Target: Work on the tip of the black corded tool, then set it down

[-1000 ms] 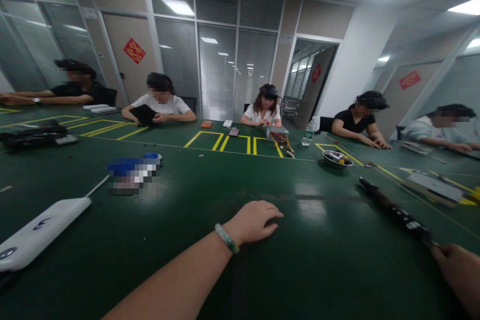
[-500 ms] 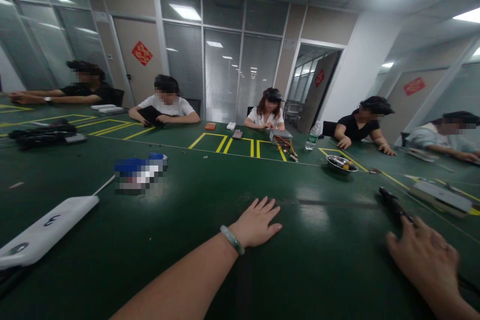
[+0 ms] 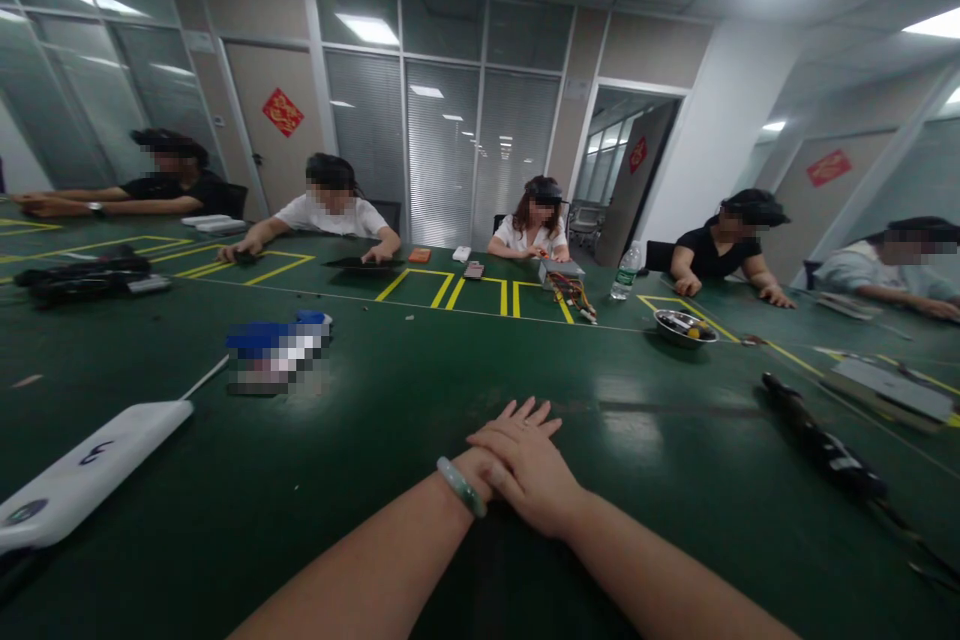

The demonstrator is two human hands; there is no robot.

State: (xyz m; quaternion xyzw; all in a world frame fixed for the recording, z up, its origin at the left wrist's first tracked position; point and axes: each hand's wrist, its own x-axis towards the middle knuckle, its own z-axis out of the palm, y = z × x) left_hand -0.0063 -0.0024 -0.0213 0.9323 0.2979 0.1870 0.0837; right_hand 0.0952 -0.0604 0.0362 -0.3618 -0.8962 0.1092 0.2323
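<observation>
My left hand [image 3: 484, 460] lies flat on the green table [image 3: 420, 570], its fingers spread and a pale green bangle [image 3: 461, 487] round the wrist. Across its back rests my right hand [image 3: 534, 470], palm down with the fingers extended, covering much of it. Neither hand holds an object. To the right on the table lies a black cable bundle [image 3: 817, 445], apart from both hands.
At the left are a white power bank [image 3: 94, 470], a blurred blue-and-white item [image 3: 281, 350] and dark cables [image 3: 82, 273]. Farther back stand a metal bowl [image 3: 684, 328], a bottle [image 3: 625, 272] and a grey box with wires [image 3: 562, 270]. Several people sit opposite.
My right hand has left the black bundle at the right and come to rest on my left hand. Across the table, a person has lowered a dark flat object and spread their arms.
</observation>
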